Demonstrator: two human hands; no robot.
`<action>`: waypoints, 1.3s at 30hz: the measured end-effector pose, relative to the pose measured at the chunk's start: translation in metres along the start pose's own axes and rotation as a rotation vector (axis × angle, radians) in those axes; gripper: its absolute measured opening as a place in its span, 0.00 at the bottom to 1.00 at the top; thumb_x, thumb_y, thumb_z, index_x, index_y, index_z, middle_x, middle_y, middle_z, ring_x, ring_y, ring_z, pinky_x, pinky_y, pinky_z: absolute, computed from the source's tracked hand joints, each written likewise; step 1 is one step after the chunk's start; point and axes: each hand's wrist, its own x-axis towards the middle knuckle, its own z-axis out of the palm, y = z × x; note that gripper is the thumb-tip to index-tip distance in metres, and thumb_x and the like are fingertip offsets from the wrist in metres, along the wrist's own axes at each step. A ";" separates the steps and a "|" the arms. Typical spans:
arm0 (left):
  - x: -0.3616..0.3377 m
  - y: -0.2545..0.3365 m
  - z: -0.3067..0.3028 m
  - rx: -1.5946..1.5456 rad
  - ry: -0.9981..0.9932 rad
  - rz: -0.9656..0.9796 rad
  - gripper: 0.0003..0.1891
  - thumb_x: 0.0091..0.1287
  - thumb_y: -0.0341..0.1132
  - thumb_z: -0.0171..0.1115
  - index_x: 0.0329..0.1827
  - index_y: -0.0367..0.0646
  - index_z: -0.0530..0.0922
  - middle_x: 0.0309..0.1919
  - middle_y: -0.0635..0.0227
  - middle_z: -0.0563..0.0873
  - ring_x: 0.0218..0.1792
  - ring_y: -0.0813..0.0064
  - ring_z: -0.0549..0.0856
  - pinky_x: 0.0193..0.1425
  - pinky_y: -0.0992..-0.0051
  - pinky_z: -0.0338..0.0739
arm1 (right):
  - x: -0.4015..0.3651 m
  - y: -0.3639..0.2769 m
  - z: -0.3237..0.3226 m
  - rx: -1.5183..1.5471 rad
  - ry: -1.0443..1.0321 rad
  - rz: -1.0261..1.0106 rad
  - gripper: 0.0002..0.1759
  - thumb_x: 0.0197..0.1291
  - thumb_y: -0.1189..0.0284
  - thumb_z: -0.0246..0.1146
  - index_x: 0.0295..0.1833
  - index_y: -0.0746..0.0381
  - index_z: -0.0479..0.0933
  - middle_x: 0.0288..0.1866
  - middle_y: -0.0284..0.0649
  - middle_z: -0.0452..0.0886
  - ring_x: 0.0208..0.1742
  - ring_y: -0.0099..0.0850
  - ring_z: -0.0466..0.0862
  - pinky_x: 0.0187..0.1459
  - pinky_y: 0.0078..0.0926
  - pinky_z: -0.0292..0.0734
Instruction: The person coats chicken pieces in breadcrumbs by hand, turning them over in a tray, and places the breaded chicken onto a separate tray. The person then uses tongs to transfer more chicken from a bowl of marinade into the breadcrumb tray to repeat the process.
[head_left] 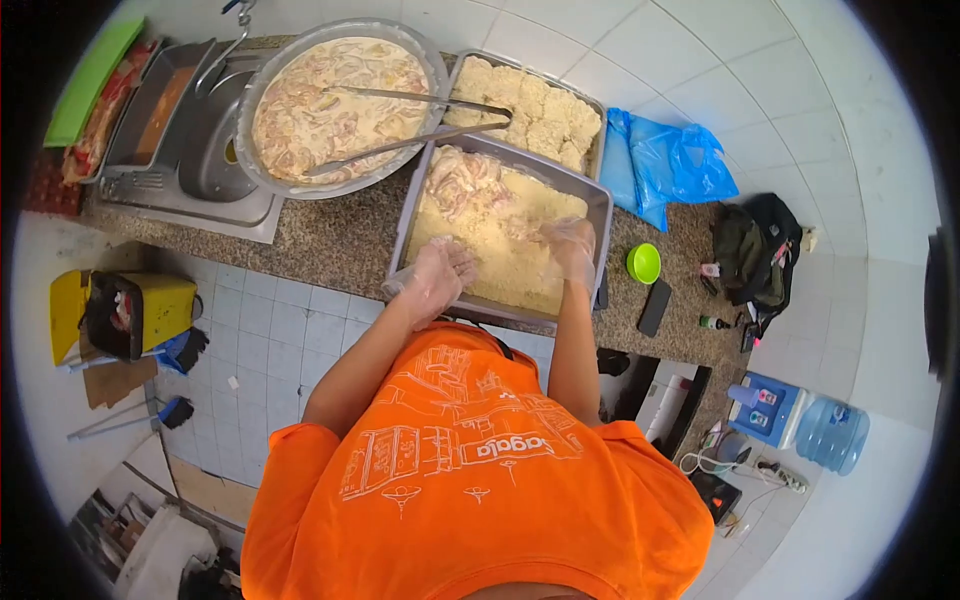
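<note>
A grey rectangular tub holds a bed of pale breadcrumbs, with raw battered meat pieces heaped in its far left part. Both hands wear clear plastic gloves. My left hand is at the tub's near left side, fingers stretched out over the crumbs and holding nothing. My right hand is inside the right side, its fingers bent together at the crumbs beside a small coated piece. What lies between those fingers is too small to make out.
Behind the tub is a tray of breaded pieces. Tongs rest across a large basin of battered meat, beside a sink. Blue plastic bags, a green bowl and a phone lie to the right.
</note>
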 end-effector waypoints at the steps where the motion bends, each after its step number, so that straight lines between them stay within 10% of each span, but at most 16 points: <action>1: 0.002 -0.002 0.002 0.015 -0.007 0.018 0.31 0.73 0.45 0.41 0.70 0.29 0.52 0.70 0.42 0.56 0.72 0.48 0.56 0.75 0.54 0.51 | -0.003 0.014 0.006 0.003 0.009 0.017 0.12 0.47 0.66 0.65 0.26 0.66 0.80 0.29 0.54 0.82 0.35 0.45 0.84 0.38 0.39 0.77; 4: 0.011 -0.011 0.014 0.258 0.276 0.105 0.31 0.72 0.46 0.41 0.70 0.30 0.54 0.70 0.46 0.60 0.69 0.51 0.62 0.73 0.54 0.55 | -0.019 0.035 0.011 0.034 0.171 0.033 0.13 0.53 0.64 0.66 0.31 0.65 0.81 0.25 0.46 0.83 0.26 0.37 0.83 0.31 0.35 0.76; 7: 0.030 -0.023 0.010 0.316 0.140 0.036 0.29 0.72 0.48 0.40 0.68 0.34 0.60 0.66 0.49 0.68 0.65 0.55 0.71 0.70 0.55 0.62 | -0.055 0.056 0.022 0.196 0.066 0.267 0.17 0.46 0.68 0.68 0.43 0.64 0.78 0.37 0.48 0.84 0.37 0.38 0.84 0.39 0.34 0.78; 9: 0.031 -0.033 0.019 0.459 0.055 -0.051 0.27 0.72 0.48 0.38 0.66 0.35 0.63 0.62 0.50 0.73 0.62 0.56 0.74 0.67 0.56 0.65 | -0.073 0.081 0.059 -0.870 -0.048 -0.376 0.28 0.39 0.69 0.69 0.49 0.64 0.73 0.46 0.49 0.81 0.47 0.39 0.82 0.49 0.32 0.76; 10: 0.032 -0.039 0.025 0.584 -0.024 -0.129 0.26 0.73 0.48 0.37 0.64 0.37 0.66 0.59 0.51 0.77 0.59 0.58 0.77 0.65 0.56 0.68 | -0.072 0.088 0.066 -0.864 -0.047 -0.361 0.28 0.39 0.69 0.69 0.49 0.64 0.73 0.46 0.49 0.81 0.47 0.39 0.82 0.49 0.32 0.76; 17: 0.074 -0.071 0.086 0.240 -0.144 -0.171 0.24 0.73 0.45 0.35 0.60 0.41 0.71 0.54 0.56 0.80 0.56 0.58 0.79 0.62 0.56 0.71 | -0.057 0.080 0.052 0.571 -0.019 -0.154 0.22 0.40 0.74 0.60 0.47 0.63 0.75 0.49 0.56 0.78 0.56 0.54 0.75 0.57 0.42 0.70; 22: 0.028 -0.034 0.095 0.324 -0.060 -0.097 0.29 0.71 0.48 0.39 0.69 0.38 0.59 0.67 0.55 0.68 0.66 0.59 0.70 0.73 0.48 0.52 | -0.018 0.051 0.000 -0.418 0.152 -0.426 0.18 0.50 0.68 0.58 0.48 0.62 0.75 0.48 0.51 0.80 0.52 0.50 0.78 0.54 0.46 0.72; 27: -0.009 -0.022 0.055 0.297 0.004 -0.042 0.36 0.71 0.48 0.42 0.74 0.33 0.46 0.74 0.50 0.52 0.72 0.51 0.58 0.76 0.49 0.42 | 0.037 0.084 0.095 -0.203 0.042 -0.316 0.13 0.62 0.68 0.48 0.35 0.60 0.78 0.38 0.42 0.82 0.47 0.40 0.80 0.52 0.40 0.74; 29: -0.010 -0.015 0.044 0.309 0.030 0.008 0.38 0.71 0.48 0.43 0.74 0.31 0.42 0.74 0.47 0.49 0.73 0.48 0.55 0.76 0.49 0.42 | 0.045 0.061 0.038 -0.258 -0.148 -0.733 0.16 0.62 0.64 0.48 0.38 0.61 0.79 0.42 0.43 0.83 0.50 0.41 0.80 0.55 0.39 0.73; 32: 0.009 -0.014 0.012 0.113 0.148 -0.032 0.38 0.69 0.50 0.48 0.74 0.37 0.46 0.72 0.45 0.54 0.72 0.51 0.56 0.75 0.51 0.46 | 0.135 0.177 0.166 -0.522 -0.418 -0.849 0.18 0.63 0.65 0.48 0.54 0.56 0.76 0.50 0.39 0.83 0.55 0.37 0.79 0.59 0.37 0.69; 35: 0.010 -0.011 0.000 0.030 0.092 -0.058 0.41 0.69 0.50 0.46 0.75 0.34 0.40 0.73 0.40 0.43 0.75 0.46 0.47 0.76 0.50 0.44 | 0.018 0.025 -0.023 -0.245 -0.365 -0.021 0.16 0.61 0.66 0.50 0.46 0.61 0.78 0.48 0.42 0.83 0.56 0.37 0.79 0.59 0.33 0.69; 39: 0.002 -0.010 0.009 0.024 0.113 -0.041 0.41 0.71 0.49 0.43 0.75 0.33 0.33 0.74 0.41 0.39 0.76 0.47 0.41 0.77 0.49 0.41 | 0.022 0.063 0.031 0.043 -0.264 0.198 0.15 0.59 0.66 0.54 0.50 0.55 0.79 0.50 0.42 0.83 0.61 0.35 0.76 0.61 0.33 0.68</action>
